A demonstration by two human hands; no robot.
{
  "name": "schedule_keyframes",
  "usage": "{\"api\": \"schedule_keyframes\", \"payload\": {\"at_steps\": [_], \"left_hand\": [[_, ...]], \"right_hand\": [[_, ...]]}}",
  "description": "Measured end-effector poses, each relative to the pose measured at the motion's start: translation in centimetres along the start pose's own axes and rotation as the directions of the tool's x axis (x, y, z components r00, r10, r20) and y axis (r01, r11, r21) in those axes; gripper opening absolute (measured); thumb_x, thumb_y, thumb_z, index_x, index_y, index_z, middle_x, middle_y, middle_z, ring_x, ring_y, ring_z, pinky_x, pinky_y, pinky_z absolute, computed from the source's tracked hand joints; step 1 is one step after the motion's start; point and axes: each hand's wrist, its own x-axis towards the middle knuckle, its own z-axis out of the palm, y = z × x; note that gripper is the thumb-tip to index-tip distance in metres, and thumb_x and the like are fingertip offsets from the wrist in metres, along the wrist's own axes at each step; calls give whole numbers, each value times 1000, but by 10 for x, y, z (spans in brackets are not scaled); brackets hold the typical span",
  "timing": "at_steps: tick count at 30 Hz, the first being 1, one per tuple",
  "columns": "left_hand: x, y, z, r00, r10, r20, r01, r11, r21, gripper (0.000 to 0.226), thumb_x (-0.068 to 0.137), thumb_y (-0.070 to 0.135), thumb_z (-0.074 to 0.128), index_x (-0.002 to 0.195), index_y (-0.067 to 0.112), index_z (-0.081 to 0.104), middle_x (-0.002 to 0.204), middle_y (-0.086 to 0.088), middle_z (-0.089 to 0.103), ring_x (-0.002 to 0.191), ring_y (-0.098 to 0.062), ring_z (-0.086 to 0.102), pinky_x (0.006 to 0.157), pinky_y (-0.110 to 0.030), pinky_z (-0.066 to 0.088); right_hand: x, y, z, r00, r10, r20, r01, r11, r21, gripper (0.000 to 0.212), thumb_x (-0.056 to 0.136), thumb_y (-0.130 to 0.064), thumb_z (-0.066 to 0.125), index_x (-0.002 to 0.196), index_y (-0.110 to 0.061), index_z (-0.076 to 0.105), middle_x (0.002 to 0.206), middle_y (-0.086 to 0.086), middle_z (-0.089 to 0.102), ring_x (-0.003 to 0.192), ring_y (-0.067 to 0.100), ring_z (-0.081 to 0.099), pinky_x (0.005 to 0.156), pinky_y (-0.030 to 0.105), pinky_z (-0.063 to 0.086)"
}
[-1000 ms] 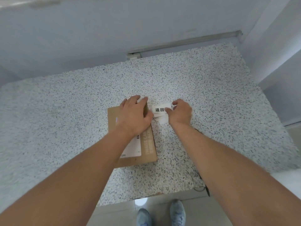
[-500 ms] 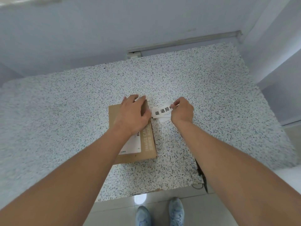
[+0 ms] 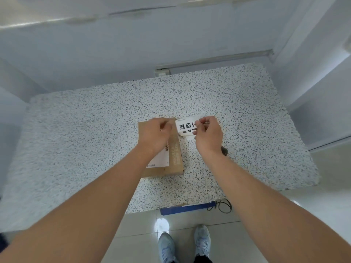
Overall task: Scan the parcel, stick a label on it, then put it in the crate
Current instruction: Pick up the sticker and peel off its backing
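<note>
A flat brown cardboard parcel with a white shipping sticker lies on the speckled table. My left hand rests on the parcel's far end, fingers curled at the left end of a white label with black characters. My right hand pinches the label's right end and holds it just above the table, right of the parcel. More white label paper shows beneath it. No crate is in view.
A small dark object lies on the table by my right wrist. A blue flat item with a black cord sticks out under the table's front edge. Walls close the back and right; my shoes stand on tile below.
My right hand has lifted the label up off the table, showing more of its print. My left hand's fingers have curled from flat on the parcel toward the label's left end.
</note>
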Motion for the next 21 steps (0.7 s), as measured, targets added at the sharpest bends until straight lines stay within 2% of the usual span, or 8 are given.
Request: {"api": "schedule_keyframes", "payload": {"at_steps": [2, 3, 5, 8, 12, 17, 21], "left_hand": [[-10, 9, -13, 998, -56, -25, 53, 989, -137, 20, 102, 32, 56, 98, 28, 75, 90, 14, 76, 78, -16, 72, 63, -27, 55], [-15, 12, -20, 996, -82, -28, 75, 979, -192, 21, 101, 31, 58, 93, 25, 76, 85, 11, 77, 80, -19, 74, 71, -37, 61], [-22, 16, -31, 994, -108, -11, 100, 948, -303, 21, 100, 27, 63, 87, 20, 78, 81, 5, 79, 82, -24, 76, 83, -47, 63], [-34, 20, -45, 995, -98, 14, 95, 906, -412, 17, 97, 18, 67, 85, 14, 78, 79, -1, 80, 85, -28, 77, 86, -46, 63], [-51, 29, -63, 993, -93, 67, 115, 827, -550, 13, 97, 6, 66, 90, 1, 76, 80, -10, 80, 87, -34, 77, 79, -39, 65], [-66, 38, -81, 994, -40, 103, 95, 793, -602, 13, 97, 1, 64, 93, -10, 71, 87, -20, 78, 88, -39, 76, 78, -40, 65], [-78, 46, -96, 993, -1, 118, 75, 775, -628, 10, 97, 0, 64, 93, -6, 72, 88, -21, 78, 88, -37, 77, 79, -41, 64]], "right_hand": [[-11, -13, -3, 999, -27, 21, 27, 1000, -3, 21, 104, -15, 61, 89, -27, 54, 90, -6, 68, 79, 8, 71, 50, 11, 50], [-16, -19, -5, 999, -39, 28, 39, 999, -5, 20, 104, -15, 61, 90, -26, 55, 90, -5, 69, 78, 8, 71, 51, 13, 52], [-25, -31, -8, 998, -57, 35, 57, 998, 7, 21, 104, -15, 61, 89, -27, 55, 90, -4, 69, 76, 7, 71, 50, 13, 51], [-37, -50, -11, 997, -76, 34, 75, 997, 15, 21, 105, -15, 61, 89, -27, 54, 90, -4, 69, 75, 8, 71, 51, 14, 53], [-53, -71, -16, 995, -96, 35, 95, 994, 46, 23, 104, -14, 61, 87, -28, 53, 90, -4, 70, 74, 8, 71, 55, 15, 56], [-72, -95, -24, 986, -159, 47, 157, 987, 37, 24, 105, -15, 60, 87, -29, 52, 89, -5, 70, 75, 9, 71, 52, 9, 50], [-84, -109, -32, 986, -160, 52, 158, 987, 36, 21, 105, -15, 60, 89, -27, 53, 89, -3, 70, 78, 14, 72, 59, 20, 55]]}}
